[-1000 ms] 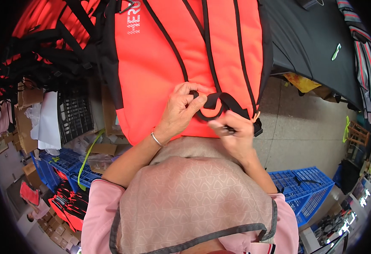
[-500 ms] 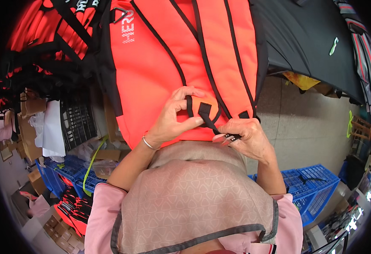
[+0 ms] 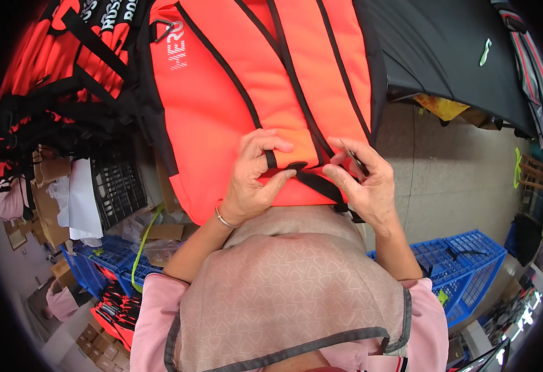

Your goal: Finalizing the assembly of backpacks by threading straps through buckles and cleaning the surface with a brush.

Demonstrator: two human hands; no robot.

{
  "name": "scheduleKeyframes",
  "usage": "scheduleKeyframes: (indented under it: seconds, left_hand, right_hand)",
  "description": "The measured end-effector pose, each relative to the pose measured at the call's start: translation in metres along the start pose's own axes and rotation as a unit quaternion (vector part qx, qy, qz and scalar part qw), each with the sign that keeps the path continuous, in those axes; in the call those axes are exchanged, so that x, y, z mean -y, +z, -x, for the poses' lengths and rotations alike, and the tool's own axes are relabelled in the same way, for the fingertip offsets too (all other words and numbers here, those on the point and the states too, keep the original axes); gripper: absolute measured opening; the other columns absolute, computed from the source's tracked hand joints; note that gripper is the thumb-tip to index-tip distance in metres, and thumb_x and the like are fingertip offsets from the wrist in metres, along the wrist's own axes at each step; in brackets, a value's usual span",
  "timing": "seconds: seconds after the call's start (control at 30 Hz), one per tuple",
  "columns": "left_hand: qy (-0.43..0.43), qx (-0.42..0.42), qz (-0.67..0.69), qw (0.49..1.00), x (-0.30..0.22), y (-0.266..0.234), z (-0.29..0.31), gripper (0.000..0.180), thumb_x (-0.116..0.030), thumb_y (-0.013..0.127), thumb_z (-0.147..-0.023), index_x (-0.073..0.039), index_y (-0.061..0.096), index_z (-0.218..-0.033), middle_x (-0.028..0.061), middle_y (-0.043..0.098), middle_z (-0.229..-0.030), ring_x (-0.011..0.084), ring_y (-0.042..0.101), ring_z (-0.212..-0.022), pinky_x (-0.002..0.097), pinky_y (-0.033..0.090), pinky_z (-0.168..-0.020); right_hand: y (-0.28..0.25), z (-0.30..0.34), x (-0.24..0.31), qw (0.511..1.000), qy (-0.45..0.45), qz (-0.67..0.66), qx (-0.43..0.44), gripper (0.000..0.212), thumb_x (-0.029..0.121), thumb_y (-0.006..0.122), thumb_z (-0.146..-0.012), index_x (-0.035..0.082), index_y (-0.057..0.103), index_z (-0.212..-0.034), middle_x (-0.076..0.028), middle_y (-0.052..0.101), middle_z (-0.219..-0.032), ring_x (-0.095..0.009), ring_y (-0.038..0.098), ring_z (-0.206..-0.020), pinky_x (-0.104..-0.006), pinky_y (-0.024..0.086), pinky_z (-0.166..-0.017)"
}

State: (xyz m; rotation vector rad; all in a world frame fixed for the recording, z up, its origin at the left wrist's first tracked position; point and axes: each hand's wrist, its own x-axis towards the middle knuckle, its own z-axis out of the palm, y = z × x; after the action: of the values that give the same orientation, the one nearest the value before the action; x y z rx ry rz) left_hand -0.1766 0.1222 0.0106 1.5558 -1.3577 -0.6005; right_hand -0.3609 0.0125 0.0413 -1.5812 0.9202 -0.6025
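Observation:
A bright orange backpack [image 3: 234, 93] with black trim lies back-up in front of me, its padded shoulder straps running toward my chest. My left hand [image 3: 253, 177] pinches the lower end of one orange shoulder strap [image 3: 296, 146] between thumb and fingers. My right hand [image 3: 361, 180] holds the black webbing strap [image 3: 318, 185] that runs from that strap end, with a small dark tool between its fingers. Both hands sit close together at the bag's bottom edge.
More orange and black backpacks [image 3: 54, 74] are piled at the left. A black crate [image 3: 119, 186] and cardboard boxes [image 3: 48, 211] stand below them. Blue plastic crates [image 3: 463, 266] sit at the lower right and lower left. Dark fabric [image 3: 445, 56] covers the upper right, over a grey floor [image 3: 457, 186].
The black webbing loop has been drawn tight against the strap end. My right hand rose from the bag's edge to beside my left hand. The backpack shifted slightly left.

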Motion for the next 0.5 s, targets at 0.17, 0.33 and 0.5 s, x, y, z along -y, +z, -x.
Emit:
scheduleKeyframes:
  seconds: [0.17, 0.33, 0.5]
  left_hand:
    - [0.091, -0.041, -0.123, 0.987, 0.002, 0.002, 0.003, 0.027, 0.002, 0.074, -0.065, -0.010, 0.072, -0.089, -0.0022, 0.067, -0.104, 0.0266, 0.056, -0.108, 0.0441, 0.039, -0.096]
    - [0.127, -0.065, -0.155, 0.978, 0.001, 0.005, 0.001, 0.027, 0.004, 0.072, -0.062, -0.012, 0.073, -0.084, -0.0042, 0.068, -0.102, 0.0225, 0.058, -0.103, 0.0444, 0.038, -0.096]
    - [0.153, -0.059, -0.179, 0.970, 0.001, 0.004, 0.000, 0.023, 0.002, 0.072, -0.062, -0.011, 0.073, -0.080, -0.0049, 0.068, -0.103, 0.0213, 0.058, -0.104, 0.0435, 0.037, -0.096]
  right_hand:
    - [-0.009, 0.007, 0.001, 0.998, -0.030, 0.051, 0.002, 0.026, -0.002, 0.076, -0.076, 0.000, 0.070, -0.101, -0.008, 0.067, -0.082, -0.013, 0.066, -0.076, -0.0274, 0.052, -0.067]
    - [0.002, 0.006, -0.012, 0.947, -0.275, 0.165, -0.013, 0.029, -0.001, 0.073, -0.071, 0.005, 0.072, -0.099, -0.005, 0.066, -0.080, -0.021, 0.065, -0.068, -0.0317, 0.045, -0.056]
    - [0.002, 0.004, -0.014, 0.889, -0.362, 0.281, -0.006, 0.026, 0.007, 0.072, -0.072, 0.005, 0.070, -0.098, -0.004, 0.066, -0.080, -0.017, 0.063, -0.065, -0.0313, 0.041, -0.052]
